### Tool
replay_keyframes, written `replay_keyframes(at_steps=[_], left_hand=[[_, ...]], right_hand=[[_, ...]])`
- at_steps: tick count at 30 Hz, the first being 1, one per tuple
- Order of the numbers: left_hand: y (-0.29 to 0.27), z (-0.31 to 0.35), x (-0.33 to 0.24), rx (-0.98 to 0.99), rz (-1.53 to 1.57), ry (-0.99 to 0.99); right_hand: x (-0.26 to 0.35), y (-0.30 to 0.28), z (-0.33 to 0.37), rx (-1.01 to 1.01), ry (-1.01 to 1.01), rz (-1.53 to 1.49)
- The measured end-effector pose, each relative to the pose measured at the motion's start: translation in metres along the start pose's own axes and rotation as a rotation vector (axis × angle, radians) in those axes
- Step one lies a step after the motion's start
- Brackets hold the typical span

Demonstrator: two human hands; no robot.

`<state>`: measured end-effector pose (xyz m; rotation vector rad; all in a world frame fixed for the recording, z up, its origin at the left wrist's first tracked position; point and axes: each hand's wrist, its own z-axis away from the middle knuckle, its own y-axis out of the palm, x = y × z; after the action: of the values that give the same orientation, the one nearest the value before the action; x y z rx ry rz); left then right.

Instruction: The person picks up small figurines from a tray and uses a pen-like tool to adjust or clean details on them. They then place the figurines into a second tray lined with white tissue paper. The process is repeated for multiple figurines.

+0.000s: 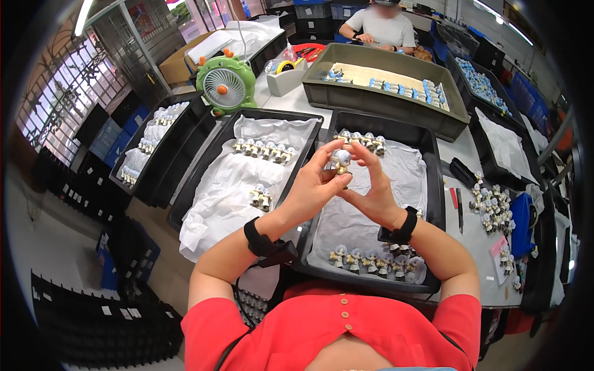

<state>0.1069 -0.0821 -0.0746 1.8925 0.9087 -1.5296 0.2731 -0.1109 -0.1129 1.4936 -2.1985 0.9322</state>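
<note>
A small figurine (340, 161) with pale blue hair is held up over the black tray (438, 204) in front of me. My left hand (317, 185) pinches it from the left between thumb and fingers. From the other side, the fingertips of my right hand (375, 193) close on its top. Below, the tray is lined with white paper, and a row of similar figurines (371, 262) lies along its near edge. More figurines (369, 141) line its far edge, partly behind my fingers. Beside my left forearm, a second lined tray (185, 201) holds a row of figurines (264, 150) and a small pair.
Loose figurines (493, 204) are heaped on the table at right, near a black pen (460, 210) and a blue container (523, 224). A green fan (226, 85) stands far left. Behind the trays sits a large olive bin (322, 94). Across the table, another person (387, 31) works.
</note>
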Motion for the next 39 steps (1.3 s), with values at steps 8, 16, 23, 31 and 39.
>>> replay_keyframes(at_steps=[8, 16, 23, 31, 39], left_hand=[[0.002, 0.0, 0.02, -0.078, -0.016, 0.12], [-0.006, 0.004, 0.022, -0.088, -0.09, 0.119], [-0.004, 0.004, 0.02, -0.074, 0.307, -0.029], [-0.008, 0.006, 0.025, -0.063, 0.49, -0.079], [-0.008, 0.003, 0.028, -0.036, 0.698, -0.167]], right_hand=[[-0.003, 0.005, 0.007, 0.042, 0.099, -0.127], [-0.004, 0.004, 0.009, 0.077, 0.1, -0.068], [-0.002, 0.0, 0.004, 0.044, 0.1, -0.103], [-0.006, -0.002, 0.003, 0.047, 0.106, -0.121], [-0.009, 0.001, 0.005, 0.034, 0.178, -0.191]])
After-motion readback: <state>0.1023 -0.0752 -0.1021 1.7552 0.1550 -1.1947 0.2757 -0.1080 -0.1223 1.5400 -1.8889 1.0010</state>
